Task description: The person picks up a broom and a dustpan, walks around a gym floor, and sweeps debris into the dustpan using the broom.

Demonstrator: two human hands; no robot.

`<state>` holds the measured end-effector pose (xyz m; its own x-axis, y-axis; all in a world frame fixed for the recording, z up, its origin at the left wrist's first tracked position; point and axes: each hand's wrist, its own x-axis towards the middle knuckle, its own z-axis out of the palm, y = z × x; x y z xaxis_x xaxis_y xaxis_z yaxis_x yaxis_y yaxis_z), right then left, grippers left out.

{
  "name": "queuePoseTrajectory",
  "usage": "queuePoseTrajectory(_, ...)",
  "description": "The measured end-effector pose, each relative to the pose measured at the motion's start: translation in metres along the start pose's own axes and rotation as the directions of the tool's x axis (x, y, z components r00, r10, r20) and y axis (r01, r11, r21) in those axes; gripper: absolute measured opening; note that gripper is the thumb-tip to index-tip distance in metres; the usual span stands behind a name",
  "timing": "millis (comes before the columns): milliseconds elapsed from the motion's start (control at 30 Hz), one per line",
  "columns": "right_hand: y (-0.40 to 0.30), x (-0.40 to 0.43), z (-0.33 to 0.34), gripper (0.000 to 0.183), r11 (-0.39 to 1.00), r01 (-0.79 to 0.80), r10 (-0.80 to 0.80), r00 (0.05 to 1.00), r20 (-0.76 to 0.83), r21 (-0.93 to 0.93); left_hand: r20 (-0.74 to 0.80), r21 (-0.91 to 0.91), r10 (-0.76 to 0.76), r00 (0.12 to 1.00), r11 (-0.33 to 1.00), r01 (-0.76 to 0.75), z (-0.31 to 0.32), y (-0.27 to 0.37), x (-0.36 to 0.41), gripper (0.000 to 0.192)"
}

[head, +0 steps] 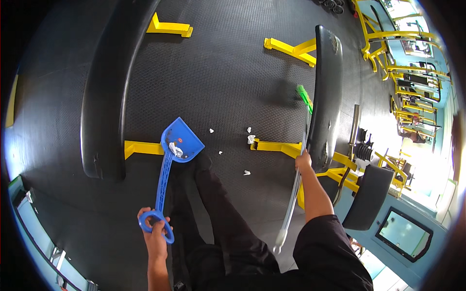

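Note:
My left hand (156, 227) grips the ring handle of a long-handled blue plastic dustpan (189, 140). A crumpled white paper (176, 150) and some dark bits lie in its pan. My right hand (303, 162) is closed around the grey shaft of a broom (291, 203), beside the right-hand bench. The broom's green head (304, 97) is at the far end, partly hidden by that bench. Between dustpan and broom, several crumpled paper scraps are scattered on the floor, among them one scrap (251, 139) against a yellow bench foot and another (247, 172) nearer me.
A black padded bench (105, 94) stands on the left, and another worn bench (329, 94) on the right. Their yellow steel feet (276, 146) reach across the textured black rubber floor (218, 72). Weight plates (364, 152) and yellow gym machines (415, 109) are further right.

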<state>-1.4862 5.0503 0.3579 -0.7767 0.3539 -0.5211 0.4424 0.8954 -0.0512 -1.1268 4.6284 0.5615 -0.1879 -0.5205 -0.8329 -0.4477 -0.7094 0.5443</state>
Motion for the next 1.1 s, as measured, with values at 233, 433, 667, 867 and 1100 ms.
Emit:
queuePoseTrajectory(233, -0.005, 0.006, 0.010, 0.029, 0.945, -0.099, 0.057, 0.988, 0.141, 0.312, 0.164, 0.079, -0.013, 0.986, 0.997, -0.001, -0.005, 0.008, 0.018, 0.048)
queuePoseTrajectory(433, 0.037, -0.134, -0.033, 0.048, 0.986, 0.000, -0.052, 0.951, 0.305, 0.167, 0.287, 0.131, -0.009, 0.958, 0.991, -0.030, -0.005, 0.029, 0.016, 0.047)
queuePoseTrajectory(667, 0.060, -0.336, -0.022, 0.061, 0.983, 0.150, -0.180, 0.904, 0.389, 0.107, 0.402, 0.123, 0.006, 0.916, 0.991, -0.060, -0.022, 0.040, 0.012, 0.041)
queuePoseTrajectory(867, 0.007, -0.411, -0.060, 0.060, 0.970, 0.069, -0.170, 0.876, 0.451, 0.232, 0.386, 0.120, 0.038, 0.922, 0.989, -0.091, -0.039, 0.053, -0.003, 0.039)
queuePoseTrajectory(1100, -0.033, -0.304, -0.015, 0.057, 0.905, 0.423, -0.423, 0.890, 0.167, 0.038, 0.348, 0.113, 0.081, 0.934, 0.985, -0.127, -0.042, 0.052, -0.012, 0.039)
